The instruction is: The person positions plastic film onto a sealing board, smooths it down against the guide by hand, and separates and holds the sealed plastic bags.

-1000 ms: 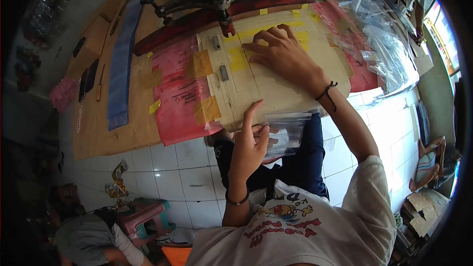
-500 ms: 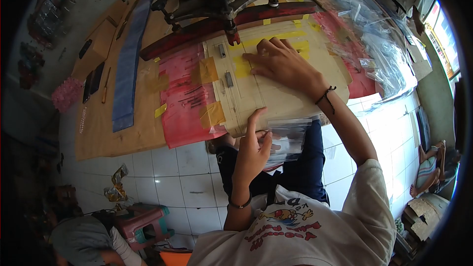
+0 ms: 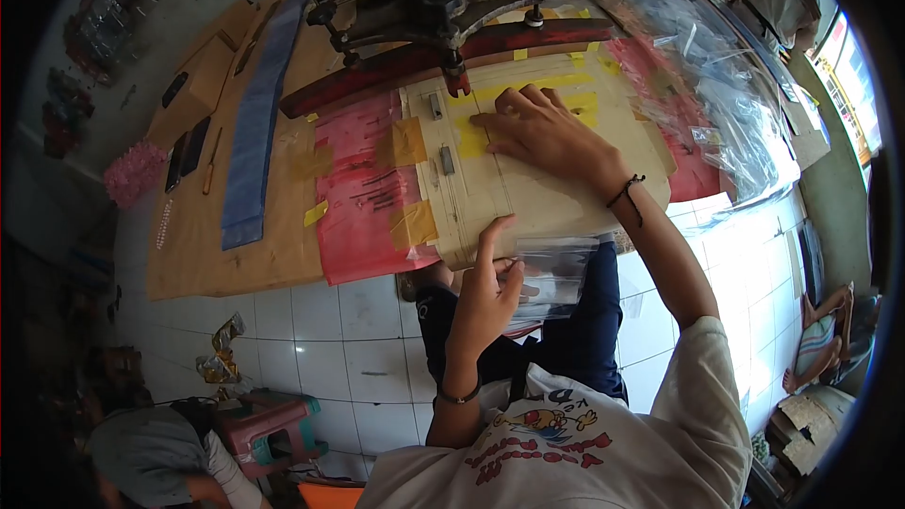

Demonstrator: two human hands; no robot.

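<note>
A tan board with ruled lines, yellow tape strips and two small grey metal blocks lies under the press. My right hand rests on its taped area, fingers spread and bent, with no object visible in them. At the board's front edge is my left hand, index finger stretched up towards the board. Its thumb and other fingers close on the left side of some clear plastic sheets above my lap. The fingers beneath the plastic are only partly visible.
Above the board hangs the press with a dark red bar. Pink sheeting and a long blue strip lie to the left. Loose clear plastic is heaped on the right. Other people sit or stand nearby; a red stool is behind left.
The view has shifted slightly, so the table and press appear a little further right and lower. Both hands keep nearly the same places and poses.
</note>
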